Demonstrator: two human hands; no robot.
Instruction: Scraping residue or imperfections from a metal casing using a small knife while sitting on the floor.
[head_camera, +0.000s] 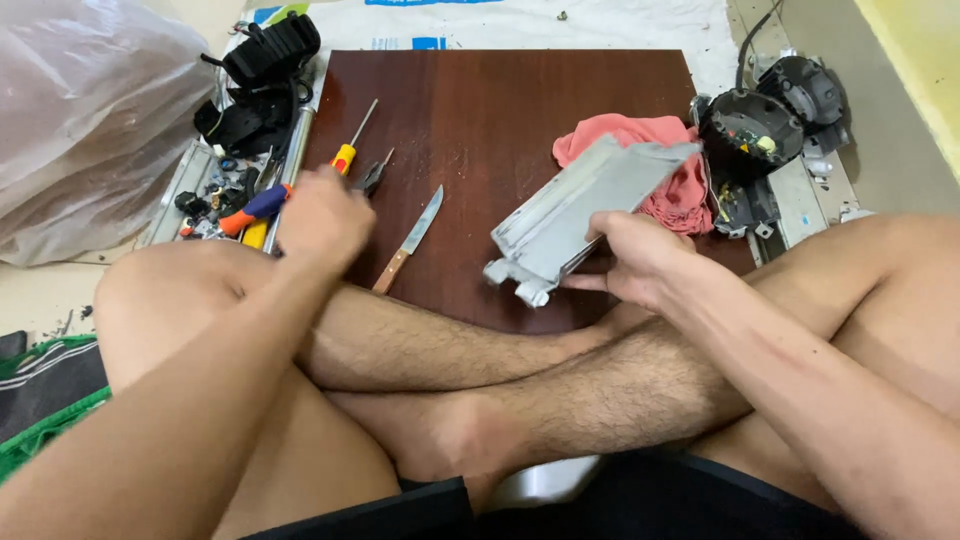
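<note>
Grey metal bracket (580, 215), underside hidden by right hand (635, 260)

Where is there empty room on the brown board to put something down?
The board is bare in its middle and back, between the screwdriver and the pink cloth, above the knife. It is crowded at the left edge with tools and at the right, where the right hand holds a grey metal part.

floor (905, 130): pale, smooth | board (500, 110): dark wood | wall (920, 50): yellow

right hand (640, 255) holds a grey metal bracket (575, 215); left hand (322, 215) reaches the screwdrivers (262, 205).
</note>
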